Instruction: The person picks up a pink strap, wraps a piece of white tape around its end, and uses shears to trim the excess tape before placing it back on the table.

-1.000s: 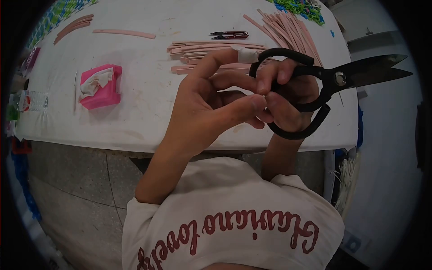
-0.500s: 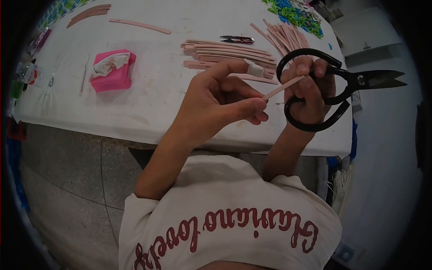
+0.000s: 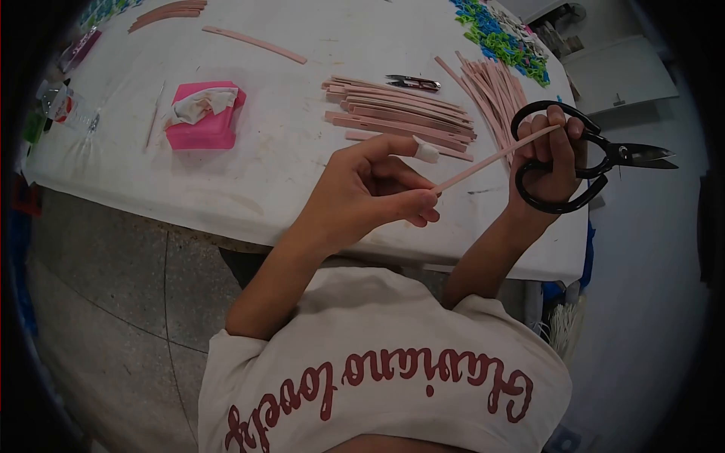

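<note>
A narrow pink strip (image 3: 495, 159) is stretched between my two hands above the table. My left hand (image 3: 370, 185) pinches its near end between thumb and fingers; the raised index finger has a white wrap (image 3: 427, 151) at its tip. Its far end is pinched by my right hand (image 3: 555, 155), which also carries black-handled scissors (image 3: 581, 196) hooked around the fingers. The scissor blades point right, away from the strip, slightly parted. Beyond my left hand lies a stack of pink strips (image 3: 400, 109), and a looser fanned bundle of pink strips (image 3: 491, 94) lies behind my right hand.
Small thread snips (image 3: 413, 82) lie behind the stack. A pink box with white cloth (image 3: 200, 128) stands at left, near a thin pointed tool (image 3: 155, 117) and a clear bottle (image 3: 57, 106). One strip (image 3: 253, 44) and green-blue pieces (image 3: 498, 41) lie at the back.
My right hand has moved right with the scissors, away from my left hand. A longer length of the pink strip now shows between them. The view has shifted slightly.
</note>
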Motion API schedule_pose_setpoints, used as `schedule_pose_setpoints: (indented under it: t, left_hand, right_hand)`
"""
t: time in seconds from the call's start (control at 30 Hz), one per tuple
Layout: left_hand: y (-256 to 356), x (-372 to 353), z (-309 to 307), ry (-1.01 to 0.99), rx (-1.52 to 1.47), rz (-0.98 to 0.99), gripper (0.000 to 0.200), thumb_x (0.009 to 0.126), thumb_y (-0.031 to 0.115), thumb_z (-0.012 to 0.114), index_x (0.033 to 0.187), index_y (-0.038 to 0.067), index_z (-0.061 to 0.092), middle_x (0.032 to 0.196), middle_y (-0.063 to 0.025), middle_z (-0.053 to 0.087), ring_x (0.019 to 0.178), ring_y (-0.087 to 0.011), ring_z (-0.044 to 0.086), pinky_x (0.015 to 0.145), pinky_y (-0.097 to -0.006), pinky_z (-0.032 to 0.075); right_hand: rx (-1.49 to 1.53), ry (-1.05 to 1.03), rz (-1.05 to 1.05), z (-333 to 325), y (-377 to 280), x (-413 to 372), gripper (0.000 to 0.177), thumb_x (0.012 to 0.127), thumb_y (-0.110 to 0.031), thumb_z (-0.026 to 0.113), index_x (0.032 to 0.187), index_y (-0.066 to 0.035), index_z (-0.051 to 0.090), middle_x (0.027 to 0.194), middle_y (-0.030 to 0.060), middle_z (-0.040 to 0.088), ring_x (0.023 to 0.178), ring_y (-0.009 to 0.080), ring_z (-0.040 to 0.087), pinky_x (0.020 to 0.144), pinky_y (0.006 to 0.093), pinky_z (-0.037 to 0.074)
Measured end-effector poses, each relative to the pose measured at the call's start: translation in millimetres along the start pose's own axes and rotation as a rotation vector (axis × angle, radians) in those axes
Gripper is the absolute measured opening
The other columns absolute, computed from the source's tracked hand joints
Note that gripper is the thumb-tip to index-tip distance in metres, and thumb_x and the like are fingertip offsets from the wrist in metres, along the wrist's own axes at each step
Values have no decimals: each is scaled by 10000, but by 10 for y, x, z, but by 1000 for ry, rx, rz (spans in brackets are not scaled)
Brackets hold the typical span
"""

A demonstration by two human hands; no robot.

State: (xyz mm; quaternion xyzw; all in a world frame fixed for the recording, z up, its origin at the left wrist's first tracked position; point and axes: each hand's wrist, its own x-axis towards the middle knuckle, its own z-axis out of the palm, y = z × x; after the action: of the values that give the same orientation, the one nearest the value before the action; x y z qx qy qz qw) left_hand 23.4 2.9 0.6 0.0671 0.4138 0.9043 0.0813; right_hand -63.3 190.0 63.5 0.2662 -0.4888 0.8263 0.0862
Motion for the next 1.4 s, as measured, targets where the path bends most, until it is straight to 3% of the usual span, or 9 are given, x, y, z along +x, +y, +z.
schedule_pose_setpoints:
  t: [0.07, 0.23, 0.6, 0.77, 0.97, 1.03, 1.13, 1.27, 1.4]
  left_hand:
    - [-3, 70, -55, 5, 14, -9, 383, 725, -88, 606, 1070, -5, 461, 834, -194, 622, 696, -247, 640, 604, -322, 556]
    - [-101, 164, -137, 14, -22, -65, 347, 722, -96, 600, 1031, -1, 475, 838, -195, 622, 696, -245, 641, 595, -322, 554]
    - [-58, 201, -254, 59, 8, -121, 261, 725, -70, 603, 969, -32, 522, 806, -184, 629, 648, -226, 640, 549, -303, 544]
    - [-38, 214, -299, 62, -1, -178, 200, 748, -53, 583, 943, -49, 541, 796, -176, 630, 651, -202, 637, 548, -287, 534]
    - [-86, 202, -318, -144, 177, -144, 176, 764, -48, 568, 937, -61, 538, 774, -153, 624, 684, -186, 632, 571, -267, 527]
    - [-47, 212, -281, -193, 70, -263, 162, 752, -59, 571, 909, -60, 533, 783, -148, 618, 675, -190, 634, 563, -285, 533]
    - [-63, 205, -274, -194, 1, -259, 181, 733, -70, 584, 897, -53, 510, 778, -137, 601, 660, -213, 636, 546, -299, 537]
    - [-118, 176, -254, -156, -248, -234, 245, 713, -89, 588, 926, -32, 482, 747, -120, 574, 633, -257, 637, 524, -316, 536]
    - [-242, 222, -275, -235, -330, -12, 300, 721, -53, 580, 993, -6, 463, 753, -110, 549, 646, -265, 619, 498, -333, 528]
  right_hand:
    - [67, -4, -29, -77, 83, 93, 198, 730, 70, 527, 830, -75, 436, 817, 99, 517, 532, 72, 362, 507, 212, 347]
    - [15, 60, -14, -156, 169, 231, 189, 746, 69, 514, 834, -78, 436, 826, 99, 500, 539, 71, 351, 508, 206, 338]
    - [-25, 85, -28, -467, 106, 448, 90, 795, -7, 529, 779, -86, 490, 765, 13, 467, 529, 49, 332, 517, 208, 309]
    - [-41, 151, 19, -586, 131, 500, 62, 789, -13, 531, 782, -60, 491, 711, 23, 443, 544, 59, 334, 512, 206, 304]
    - [-169, 270, 3, -370, 297, 442, 92, 789, -86, 545, 813, -8, 503, 664, 9, 428, 558, 59, 350, 527, 204, 299]
    - [-189, 303, -18, -381, 325, 434, 104, 786, -100, 548, 804, -7, 506, 662, 19, 440, 564, 69, 362, 529, 206, 301]
    - [-284, 221, -19, -386, 359, 409, 133, 777, -135, 553, 764, -15, 496, 680, 46, 476, 585, 95, 397, 524, 213, 310]
    - [-349, 374, 43, -332, 389, 282, 179, 760, -177, 567, 750, -9, 504, 685, 65, 497, 569, 108, 416, 491, 214, 318]
    - [-439, 380, 80, -310, 429, 150, 169, 740, -164, 587, 748, -20, 500, 737, 93, 544, 538, 108, 427, 461, 216, 330]
